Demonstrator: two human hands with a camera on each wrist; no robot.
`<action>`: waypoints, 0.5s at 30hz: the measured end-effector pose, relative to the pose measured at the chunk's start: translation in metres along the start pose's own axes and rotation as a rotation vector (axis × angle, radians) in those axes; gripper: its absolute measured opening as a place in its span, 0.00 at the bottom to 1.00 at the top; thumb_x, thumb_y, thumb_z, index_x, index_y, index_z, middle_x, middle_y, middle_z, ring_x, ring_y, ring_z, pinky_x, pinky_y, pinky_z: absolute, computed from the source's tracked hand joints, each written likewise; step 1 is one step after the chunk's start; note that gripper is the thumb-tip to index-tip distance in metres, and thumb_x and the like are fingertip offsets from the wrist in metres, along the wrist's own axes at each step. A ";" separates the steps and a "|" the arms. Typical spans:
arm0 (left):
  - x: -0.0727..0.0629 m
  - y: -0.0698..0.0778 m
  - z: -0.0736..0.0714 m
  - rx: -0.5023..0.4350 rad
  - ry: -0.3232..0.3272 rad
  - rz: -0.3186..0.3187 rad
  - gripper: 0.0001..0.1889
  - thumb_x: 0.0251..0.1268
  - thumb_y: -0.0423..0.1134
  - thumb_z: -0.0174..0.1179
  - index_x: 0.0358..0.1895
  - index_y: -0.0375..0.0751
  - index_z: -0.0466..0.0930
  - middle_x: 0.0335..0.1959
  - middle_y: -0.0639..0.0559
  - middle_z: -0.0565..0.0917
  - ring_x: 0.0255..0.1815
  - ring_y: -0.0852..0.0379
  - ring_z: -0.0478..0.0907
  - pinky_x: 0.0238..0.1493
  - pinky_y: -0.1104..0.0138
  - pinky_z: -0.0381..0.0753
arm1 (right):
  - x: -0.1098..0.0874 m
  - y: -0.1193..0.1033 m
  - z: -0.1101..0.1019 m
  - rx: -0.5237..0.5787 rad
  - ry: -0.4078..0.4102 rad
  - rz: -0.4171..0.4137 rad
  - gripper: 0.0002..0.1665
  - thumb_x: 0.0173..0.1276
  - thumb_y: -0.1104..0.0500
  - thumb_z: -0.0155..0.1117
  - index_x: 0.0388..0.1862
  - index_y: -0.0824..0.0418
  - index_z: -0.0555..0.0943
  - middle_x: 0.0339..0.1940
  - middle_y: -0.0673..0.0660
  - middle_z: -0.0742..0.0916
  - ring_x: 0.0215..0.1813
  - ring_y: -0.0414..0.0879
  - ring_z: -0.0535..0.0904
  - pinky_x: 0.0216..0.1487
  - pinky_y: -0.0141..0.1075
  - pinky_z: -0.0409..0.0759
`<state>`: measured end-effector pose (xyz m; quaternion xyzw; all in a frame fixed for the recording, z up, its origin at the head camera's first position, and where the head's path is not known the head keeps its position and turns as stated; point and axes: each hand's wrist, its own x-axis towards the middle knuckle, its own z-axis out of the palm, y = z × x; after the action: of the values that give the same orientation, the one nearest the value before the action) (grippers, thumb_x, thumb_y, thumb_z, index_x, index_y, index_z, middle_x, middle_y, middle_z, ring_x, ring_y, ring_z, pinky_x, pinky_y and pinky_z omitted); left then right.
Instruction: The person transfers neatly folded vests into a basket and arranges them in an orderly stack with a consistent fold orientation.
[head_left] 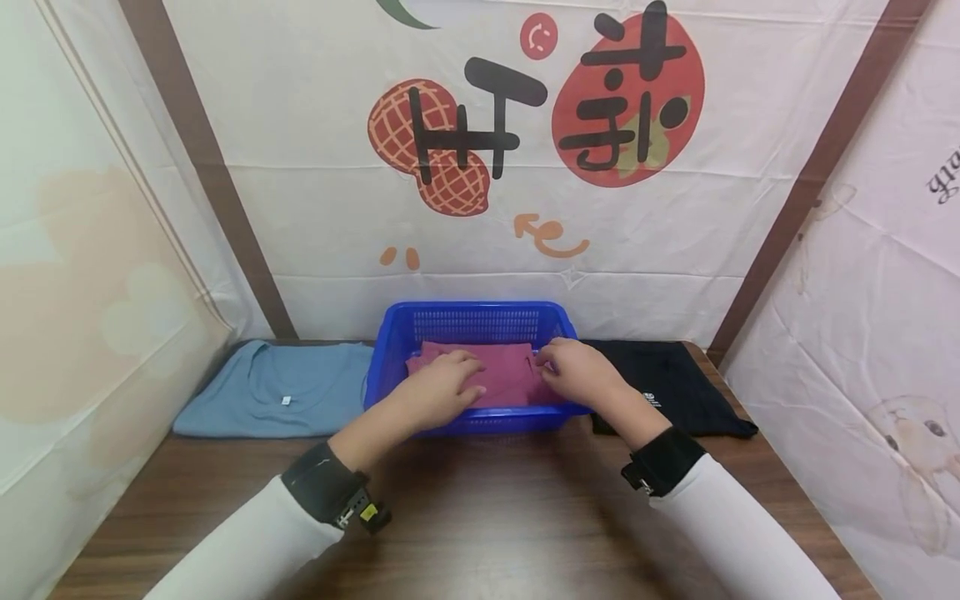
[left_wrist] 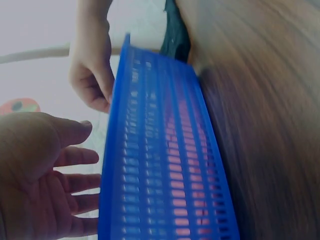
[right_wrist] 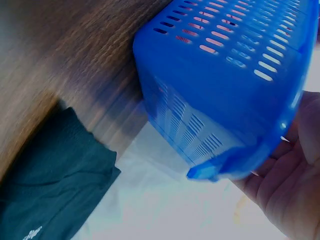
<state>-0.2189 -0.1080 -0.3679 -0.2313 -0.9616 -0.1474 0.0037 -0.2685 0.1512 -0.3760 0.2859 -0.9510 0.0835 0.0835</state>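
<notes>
A folded dark pink garment (head_left: 498, 375) lies in the blue plastic basket (head_left: 480, 422), its weave also visible as pink through the slots in the left wrist view. My left hand (head_left: 442, 388) hovers over the basket's front left part, palm toward the cloth; the left wrist view gives its fingers (left_wrist: 80, 182) spread and relaxed, holding nothing. Over the right side of the basket is my right hand (head_left: 581, 371), fingers bent loosely close to the garment's right edge. Nothing shows in its grasp. In the right wrist view the basket rim partly hides those fingers.
Left of the basket lies a folded light blue T-shirt (head_left: 307, 396); right of it, a folded black garment (head_left: 667, 387) with a small white print. All rest on a brown wooden table (head_left: 495, 517). Printed fabric walls (head_left: 322, 208) stand behind and on both sides.
</notes>
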 end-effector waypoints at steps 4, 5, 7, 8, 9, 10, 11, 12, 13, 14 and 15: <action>-0.008 0.014 0.000 0.009 0.031 0.016 0.26 0.76 0.54 0.58 0.70 0.45 0.76 0.70 0.46 0.76 0.73 0.49 0.72 0.72 0.51 0.72 | -0.013 -0.001 -0.005 -0.002 0.014 0.013 0.10 0.72 0.54 0.65 0.46 0.55 0.89 0.45 0.51 0.88 0.49 0.46 0.85 0.53 0.45 0.85; -0.009 0.018 0.000 0.011 0.037 0.023 0.26 0.76 0.53 0.58 0.70 0.45 0.76 0.70 0.46 0.76 0.73 0.49 0.72 0.72 0.51 0.72 | -0.016 -0.001 -0.006 -0.003 0.017 0.015 0.10 0.73 0.54 0.65 0.46 0.55 0.89 0.45 0.50 0.88 0.49 0.46 0.84 0.53 0.44 0.85; -0.013 0.024 0.001 0.010 0.049 0.043 0.26 0.75 0.52 0.60 0.70 0.45 0.76 0.70 0.45 0.76 0.73 0.48 0.72 0.72 0.51 0.72 | -0.023 -0.003 -0.008 0.000 0.028 0.005 0.10 0.73 0.53 0.65 0.47 0.54 0.89 0.45 0.50 0.88 0.49 0.45 0.84 0.53 0.44 0.85; -0.015 0.027 0.001 0.017 0.050 0.050 0.26 0.75 0.52 0.60 0.70 0.45 0.76 0.70 0.45 0.76 0.73 0.48 0.72 0.71 0.51 0.72 | -0.026 -0.004 -0.008 0.001 0.036 -0.004 0.10 0.73 0.53 0.65 0.47 0.54 0.89 0.44 0.49 0.88 0.49 0.45 0.84 0.53 0.44 0.85; -0.017 0.030 0.002 0.015 0.051 0.059 0.26 0.74 0.52 0.61 0.70 0.45 0.76 0.70 0.45 0.76 0.73 0.48 0.72 0.71 0.50 0.72 | -0.029 -0.005 -0.009 -0.003 0.046 -0.017 0.10 0.73 0.53 0.65 0.47 0.54 0.89 0.44 0.49 0.88 0.48 0.44 0.84 0.52 0.43 0.85; -0.019 0.033 0.002 0.016 0.051 0.064 0.26 0.74 0.52 0.61 0.70 0.45 0.76 0.71 0.46 0.75 0.73 0.48 0.72 0.71 0.50 0.72 | -0.032 -0.006 -0.009 -0.010 0.058 -0.031 0.10 0.73 0.54 0.66 0.47 0.54 0.89 0.43 0.49 0.88 0.47 0.44 0.84 0.52 0.43 0.85; -0.021 0.035 0.003 0.016 0.053 0.075 0.26 0.74 0.51 0.62 0.70 0.46 0.76 0.71 0.46 0.75 0.73 0.48 0.71 0.71 0.49 0.72 | -0.035 -0.007 -0.010 -0.018 0.072 -0.046 0.09 0.73 0.54 0.66 0.47 0.54 0.89 0.43 0.49 0.88 0.47 0.44 0.84 0.51 0.43 0.85; -0.023 0.038 0.004 0.017 0.053 0.085 0.27 0.74 0.51 0.62 0.70 0.46 0.75 0.71 0.47 0.75 0.73 0.48 0.71 0.71 0.49 0.72 | -0.038 -0.007 -0.010 -0.029 0.085 -0.059 0.09 0.72 0.54 0.66 0.47 0.54 0.88 0.42 0.49 0.88 0.46 0.44 0.84 0.51 0.42 0.85; -0.025 0.041 0.005 0.019 0.052 0.095 0.27 0.74 0.51 0.61 0.71 0.46 0.75 0.72 0.47 0.75 0.73 0.48 0.71 0.71 0.49 0.72 | -0.041 -0.008 -0.010 -0.038 0.097 -0.070 0.09 0.72 0.55 0.67 0.47 0.54 0.88 0.42 0.49 0.88 0.45 0.44 0.84 0.50 0.42 0.85; -0.027 0.045 0.006 0.023 0.055 0.108 0.27 0.74 0.51 0.61 0.71 0.47 0.75 0.72 0.47 0.74 0.73 0.48 0.71 0.71 0.49 0.72 | -0.044 -0.008 -0.011 -0.047 0.108 -0.079 0.09 0.71 0.55 0.68 0.46 0.54 0.88 0.42 0.49 0.88 0.45 0.44 0.84 0.50 0.42 0.85; -0.029 0.048 0.007 0.026 0.061 0.123 0.26 0.74 0.51 0.62 0.71 0.47 0.75 0.72 0.47 0.75 0.73 0.48 0.71 0.70 0.49 0.73 | -0.047 -0.009 -0.011 -0.055 0.119 -0.088 0.09 0.70 0.55 0.68 0.46 0.54 0.88 0.42 0.49 0.88 0.45 0.44 0.84 0.50 0.42 0.85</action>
<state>-0.1710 -0.0780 -0.3635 -0.2854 -0.9469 -0.1412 0.0449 -0.2238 0.1712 -0.3745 0.3194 -0.9328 0.0706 0.1511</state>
